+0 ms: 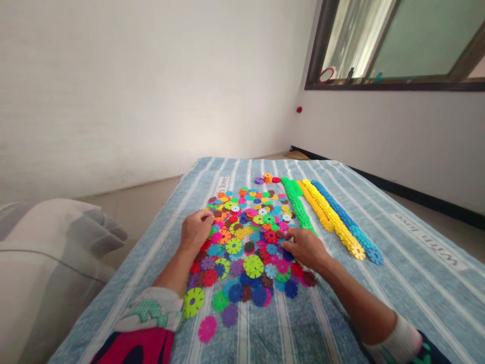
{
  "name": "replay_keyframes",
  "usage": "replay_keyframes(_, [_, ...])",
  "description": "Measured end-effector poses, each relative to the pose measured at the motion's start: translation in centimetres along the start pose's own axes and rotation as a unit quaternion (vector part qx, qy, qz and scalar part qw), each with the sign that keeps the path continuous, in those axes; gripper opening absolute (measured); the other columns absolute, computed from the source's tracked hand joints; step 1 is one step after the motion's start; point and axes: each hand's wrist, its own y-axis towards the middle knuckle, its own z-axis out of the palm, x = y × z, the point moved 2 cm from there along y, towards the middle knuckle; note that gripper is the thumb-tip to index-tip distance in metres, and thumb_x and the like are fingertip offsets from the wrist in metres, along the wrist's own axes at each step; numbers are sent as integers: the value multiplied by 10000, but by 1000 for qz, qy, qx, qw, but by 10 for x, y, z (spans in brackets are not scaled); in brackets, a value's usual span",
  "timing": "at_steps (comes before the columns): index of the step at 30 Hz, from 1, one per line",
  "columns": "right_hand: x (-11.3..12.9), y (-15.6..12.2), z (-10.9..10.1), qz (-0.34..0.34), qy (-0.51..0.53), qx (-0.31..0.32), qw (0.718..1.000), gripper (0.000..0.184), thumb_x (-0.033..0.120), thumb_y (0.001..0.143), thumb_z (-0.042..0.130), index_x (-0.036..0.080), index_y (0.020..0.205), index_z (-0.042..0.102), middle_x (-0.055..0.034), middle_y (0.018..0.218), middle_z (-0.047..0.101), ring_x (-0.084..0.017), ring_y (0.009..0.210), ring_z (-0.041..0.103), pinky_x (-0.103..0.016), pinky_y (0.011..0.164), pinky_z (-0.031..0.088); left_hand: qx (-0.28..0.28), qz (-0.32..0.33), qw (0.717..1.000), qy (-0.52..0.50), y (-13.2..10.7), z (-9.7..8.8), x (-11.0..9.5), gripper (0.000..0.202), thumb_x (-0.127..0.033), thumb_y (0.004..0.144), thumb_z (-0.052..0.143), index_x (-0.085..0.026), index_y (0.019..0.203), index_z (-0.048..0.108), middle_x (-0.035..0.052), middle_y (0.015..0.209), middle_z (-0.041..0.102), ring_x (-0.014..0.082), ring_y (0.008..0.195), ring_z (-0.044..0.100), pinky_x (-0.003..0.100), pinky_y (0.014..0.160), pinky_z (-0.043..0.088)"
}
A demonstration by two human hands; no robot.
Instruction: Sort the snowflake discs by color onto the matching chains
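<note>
Left hand (195, 228): curled over the loose discs (246, 237), fingertips on the heap; grip on any piece not discernible.
Right hand (305, 247): fingers close together, laid on discs; hold likewise unclear.
Done: green row (299, 207), yellow row (329, 217) and blue row (350, 227) linked, just beyond the right fingertips.
Left: seemingly most of the mixed heap, between both sets of fingers.

"With love" on striped bedsheet (417, 288)
</note>
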Motion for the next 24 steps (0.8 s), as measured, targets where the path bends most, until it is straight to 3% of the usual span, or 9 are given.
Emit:
replay_keyframes(5, [-5,-6,-7,-23,45,44,998,180,366,804,623,223,752,720,14,616,615,-133,591,557,-232,521,301,0,4,1000,-6,0,2,2,239,-298,703,553,-188,825,726,23,890,741,197,833,650,281,835,474])
replay_keyframes(8, [-5,-13,-9,-23,65,78,995,131,328,761,661,213,796,713,33,576,572,-124,551,515,-228,499,290,5,5,1000,7,-1,1,1,235,-293,707,549,-182,818,724,27,868,737,195,824,651,277,811,472])
replay_keyframes(11, [-7,-15,-5,-31,75,80,993,142,301,731,686,202,833,697,46,563,551,-117,531,493,-225,494,283,9,11,1000,20,-3,0,-1,219,-280,713,540,-182,792,719,31,862,738,193,814,649,274,801,468])
replay_keyframes(15, [-10,-15,2,-45,93,71,992,72,275,727,671,204,741,676,46,545,543,-115,534,488,-223,495,277,12,13,1000,23,-5,-1,-1,209,-268,707,542,-188,786,718,22,877,742,187,816,649,268,809,466])
replay_keyframes(24, [-12,-15,3,-49,105,74,991,104,288,752,636,205,692,658,35,547,553,-125,543,500,-232,514,288,14,12,1000,14,-5,-1,1,214,-282,708,532,-187,765,715,20,865,740,186,811,651,273,813,469])
